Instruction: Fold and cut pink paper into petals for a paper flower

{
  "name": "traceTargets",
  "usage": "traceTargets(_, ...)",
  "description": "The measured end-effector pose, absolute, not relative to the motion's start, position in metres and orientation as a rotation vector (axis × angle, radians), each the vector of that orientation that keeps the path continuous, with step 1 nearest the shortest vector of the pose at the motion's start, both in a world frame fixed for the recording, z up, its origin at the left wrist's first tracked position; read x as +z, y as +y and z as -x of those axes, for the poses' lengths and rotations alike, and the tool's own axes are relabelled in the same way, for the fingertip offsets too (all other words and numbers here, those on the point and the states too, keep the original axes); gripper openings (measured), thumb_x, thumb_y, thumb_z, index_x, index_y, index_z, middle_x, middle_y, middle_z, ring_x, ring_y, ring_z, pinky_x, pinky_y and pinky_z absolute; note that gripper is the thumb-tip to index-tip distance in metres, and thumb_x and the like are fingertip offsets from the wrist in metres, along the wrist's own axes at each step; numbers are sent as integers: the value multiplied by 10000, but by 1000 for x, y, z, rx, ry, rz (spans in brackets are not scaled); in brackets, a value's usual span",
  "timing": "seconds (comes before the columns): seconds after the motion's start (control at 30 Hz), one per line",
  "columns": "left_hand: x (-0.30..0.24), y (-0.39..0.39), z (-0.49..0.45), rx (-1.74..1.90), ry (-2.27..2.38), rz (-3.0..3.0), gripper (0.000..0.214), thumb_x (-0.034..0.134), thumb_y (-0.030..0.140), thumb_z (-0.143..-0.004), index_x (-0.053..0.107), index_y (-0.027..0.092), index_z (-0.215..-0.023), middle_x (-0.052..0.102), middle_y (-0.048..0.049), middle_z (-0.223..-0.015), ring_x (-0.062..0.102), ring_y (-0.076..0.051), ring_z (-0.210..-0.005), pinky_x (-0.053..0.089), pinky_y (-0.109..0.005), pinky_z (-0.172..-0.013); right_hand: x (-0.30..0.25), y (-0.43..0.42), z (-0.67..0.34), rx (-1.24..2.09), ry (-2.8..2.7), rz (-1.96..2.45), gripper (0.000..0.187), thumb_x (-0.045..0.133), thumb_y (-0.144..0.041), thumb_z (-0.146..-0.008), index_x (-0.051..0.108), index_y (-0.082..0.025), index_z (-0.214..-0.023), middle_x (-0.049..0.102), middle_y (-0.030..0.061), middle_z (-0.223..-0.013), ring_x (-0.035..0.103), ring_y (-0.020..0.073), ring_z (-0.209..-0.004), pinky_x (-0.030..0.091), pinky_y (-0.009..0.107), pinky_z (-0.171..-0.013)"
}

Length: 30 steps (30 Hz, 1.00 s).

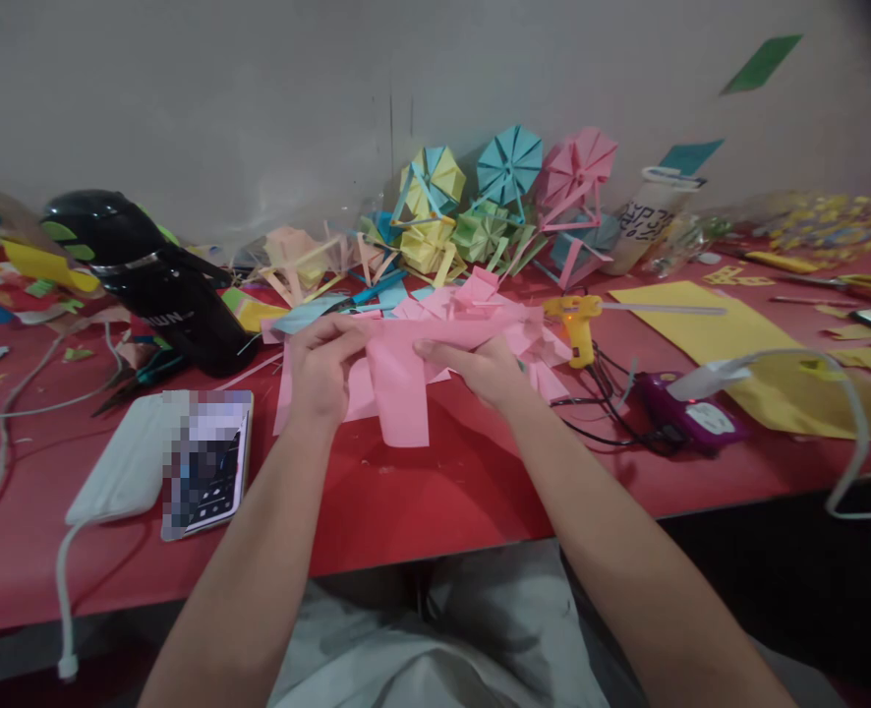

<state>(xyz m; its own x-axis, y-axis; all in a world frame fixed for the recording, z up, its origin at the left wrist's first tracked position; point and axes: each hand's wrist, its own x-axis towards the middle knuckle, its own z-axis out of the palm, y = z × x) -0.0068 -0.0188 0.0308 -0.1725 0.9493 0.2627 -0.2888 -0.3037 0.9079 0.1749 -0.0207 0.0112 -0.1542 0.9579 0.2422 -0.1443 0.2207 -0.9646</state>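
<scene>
Both of my hands hold a pink sheet of paper [398, 379] just above the red table [421, 492]. My left hand [324, 369] pinches its left side, fingers curled over the top edge. My right hand [480, 364] grips the right side, thumb on top. A folded flap of the sheet hangs down between the hands. More pink paper pieces [480, 305] lie heaped right behind the sheet.
Folded paper pinwheels [509, 172] in yellow, blue and pink stand against the wall. A yellow glue gun [579, 320] lies right of my hands, beside a purple device [690, 413] and yellow sheet [745, 344]. A phone [206, 462], white power bank [122, 462] and black helmet [147, 270] sit left.
</scene>
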Motion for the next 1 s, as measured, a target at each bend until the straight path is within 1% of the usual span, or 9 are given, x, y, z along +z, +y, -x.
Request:
traceTargets(0.1,31,-19,4,1599,969,-1038,226,782,259,-584,574,184,-537,546,39,-598,526,-92,-581,456,-218,-544,10,-19,-172,1305,-1254,828,196,870,-330,-678,741,-192,-730,721,9,-777,663,158,-762,567,306,-727)
traceTargets(0.27,23,-17,0,1520,1058,-1060,201,736,344,-671,606,193,-647,586,22,-673,562,-114,-608,449,-226,-530,11,-16,-169,1368,-1133,843,214,876,-279,-603,699,-196,-692,693,-7,-737,651,157,-724,554,303,-680)
traceTargets(0.43,17,-14,0,1566,1088,-1093,169,738,324,-687,644,183,-675,616,5,-719,577,-126,-661,465,-235,-574,9,-15,-169,1333,-1163,829,177,859,-266,-630,714,-189,-694,690,-9,-729,637,140,-700,549,297,-690)
traceTargets(0.53,14,-12,0,1447,1093,-1076,226,747,388,-716,635,192,-722,611,7,-727,570,-130,-653,467,-247,-588,6,-14,-170,1306,-1140,827,188,857,-270,-642,699,-185,-696,673,-13,-722,615,128,-672,536,286,-661)
traceTargets(0.63,13,-12,-2,1225,1075,-1120,335,800,463,-676,618,190,-743,599,4,-722,559,-139,-654,478,-273,-617,3,-10,-171,1236,-1072,840,213,847,-288,-651,660,-190,-684,652,-15,-714,598,129,-654,530,288,-635)
traceTargets(0.73,12,-14,-2,1128,1070,-1236,407,852,487,-618,639,172,-763,618,-15,-761,561,-148,-700,481,-286,-657,0,-5,-171,1146,-1023,839,226,830,-328,-667,656,-200,-732,676,-1,-768,631,153,-694,550,312,-650)
traceTargets(0.8,11,-15,-1,1122,1115,-1305,422,836,527,-639,631,167,-719,586,-6,-707,523,-132,-656,443,-269,-614,0,-2,-170,1095,-986,833,247,833,-348,-659,652,-202,-743,687,8,-786,650,169,-718,559,324,-651)
traceTargets(0.9,10,-15,1,1133,1270,-1450,460,783,565,-708,552,184,-595,450,34,-556,382,-93,-525,287,-248,-497,3,-3,-168,1042,-953,852,265,840,-344,-629,626,-200,-690,665,4,-719,645,170,-702,553,317,-629)
traceTargets(1.0,11,-15,3,1179,1367,-1563,503,751,576,-753,521,187,-532,388,42,-504,305,-84,-488,201,-264,-469,8,-6,-167,1025,-928,876,257,818,-323,-626,588,-209,-637,620,-11,-642,619,156,-653,544,304,-607)
